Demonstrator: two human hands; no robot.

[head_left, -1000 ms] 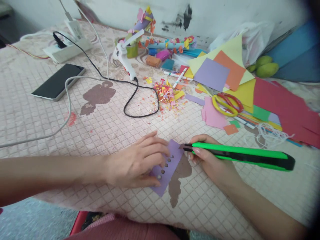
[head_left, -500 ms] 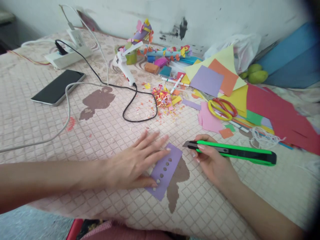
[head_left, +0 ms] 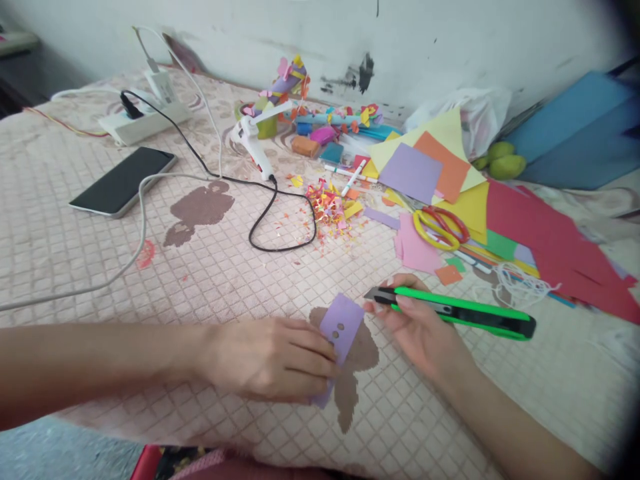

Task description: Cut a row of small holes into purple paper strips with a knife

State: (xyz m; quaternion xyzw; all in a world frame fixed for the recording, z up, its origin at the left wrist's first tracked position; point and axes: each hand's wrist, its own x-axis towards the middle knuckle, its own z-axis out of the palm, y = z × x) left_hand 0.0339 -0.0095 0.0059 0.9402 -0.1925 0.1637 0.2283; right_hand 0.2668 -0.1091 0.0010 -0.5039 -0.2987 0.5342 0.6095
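Observation:
A purple paper strip (head_left: 345, 320) with a row of small round holes lies near the table's front, over a brown patch of the cloth. My left hand (head_left: 280, 360) is closed over its lower part, fingers curled at its right edge and covering most of the holes. To the right, my right hand (head_left: 425, 333) grips a green and black utility knife (head_left: 465, 313). Its blade is out and points left, close to the strip's upper right corner.
Behind lie a white glue gun (head_left: 255, 150) with a looping black cord, paper scraps (head_left: 330, 207) and yellow-red scissors (head_left: 437, 228). Coloured paper sheets (head_left: 410, 172) spread at the right. A phone (head_left: 125, 181) and a power strip (head_left: 145, 123) are at the left.
My left hand has gone from spread flat beside and on the purple strip to curled around its lower part. My right hand still holds the knife; the view has shifted slightly.

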